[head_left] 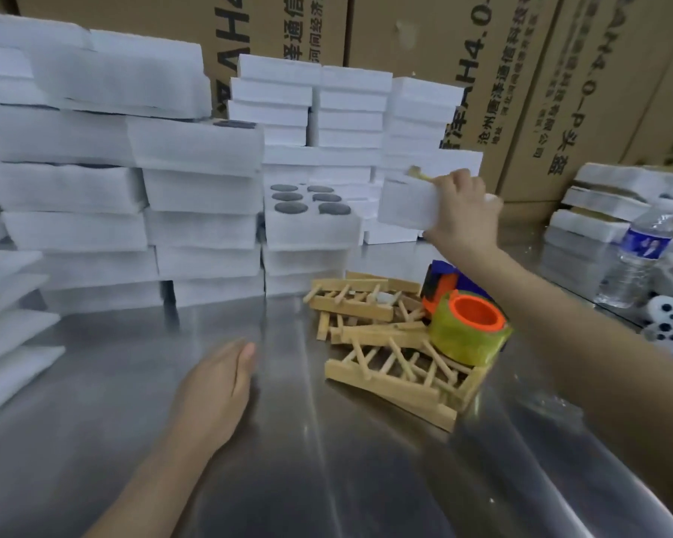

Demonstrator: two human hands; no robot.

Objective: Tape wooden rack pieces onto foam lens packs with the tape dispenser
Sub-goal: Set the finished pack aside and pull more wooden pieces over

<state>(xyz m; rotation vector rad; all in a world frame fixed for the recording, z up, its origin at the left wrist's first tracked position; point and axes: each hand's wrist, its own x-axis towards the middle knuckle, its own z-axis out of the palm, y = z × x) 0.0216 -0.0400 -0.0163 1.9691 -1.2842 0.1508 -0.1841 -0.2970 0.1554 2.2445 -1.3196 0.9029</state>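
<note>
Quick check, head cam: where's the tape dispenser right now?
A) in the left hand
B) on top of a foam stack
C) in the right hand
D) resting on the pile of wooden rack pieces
D: the tape dispenser sits on the wooden rack pieces; the right hand grips a foam pack and the left hand is open, holding nothing.

surface: brushed steel table (140, 382), reflective. far and left side: foam packs (203, 227) stacked several high, in adjoining columns. left edge: flat foam sheets (8, 335), stacked. centre-right: loose heap of wooden rack pieces (389, 343); tape dispenser (467, 324) against heap's right side, touching it. right side: second foam stack (595, 211), water bottle (634, 258) upright, white controller (669, 324).
</note>
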